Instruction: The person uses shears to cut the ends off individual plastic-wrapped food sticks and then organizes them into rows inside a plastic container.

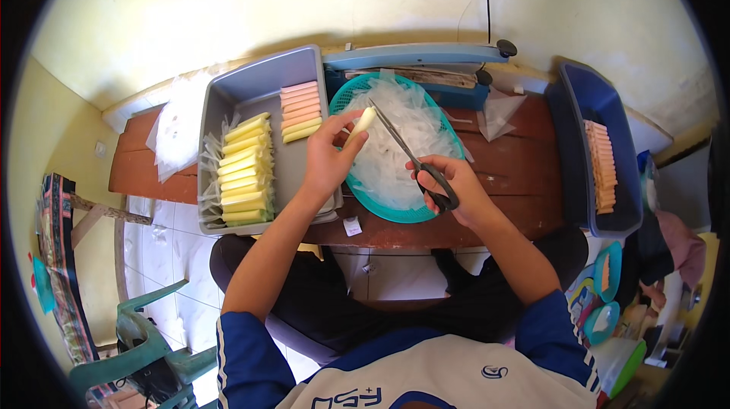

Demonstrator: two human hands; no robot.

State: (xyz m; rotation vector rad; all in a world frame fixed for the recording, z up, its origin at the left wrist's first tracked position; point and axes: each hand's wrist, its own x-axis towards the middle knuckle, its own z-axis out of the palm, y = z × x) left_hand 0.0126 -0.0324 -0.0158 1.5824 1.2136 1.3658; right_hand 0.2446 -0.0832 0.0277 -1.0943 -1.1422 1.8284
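My left hand (335,152) holds a pale yellow stick (365,119) in clear plastic, its tip pointing up and away. In my right hand (456,186) is a pair of black-handled scissors (408,149), the blades close together and their points just right of the stick's tip. Below both hands stands a turquoise plastic basket (383,208) heaped with clear plastic scraps (399,124). To the left, a grey plastic tub (293,181) holds a stack of yellow sticks (245,175) with long loose wrapper ends, and a row of pink and yellow sticks (300,107) with short ends.
A blue impulse sealer (416,55) stands behind the basket on the brown wooden table (513,158). At right, a dark blue tub (587,89) contains stacked pinkish sticks (600,169). Clear plastic bags (181,138) lie at left. Another person's hand (653,295) shows at far right.
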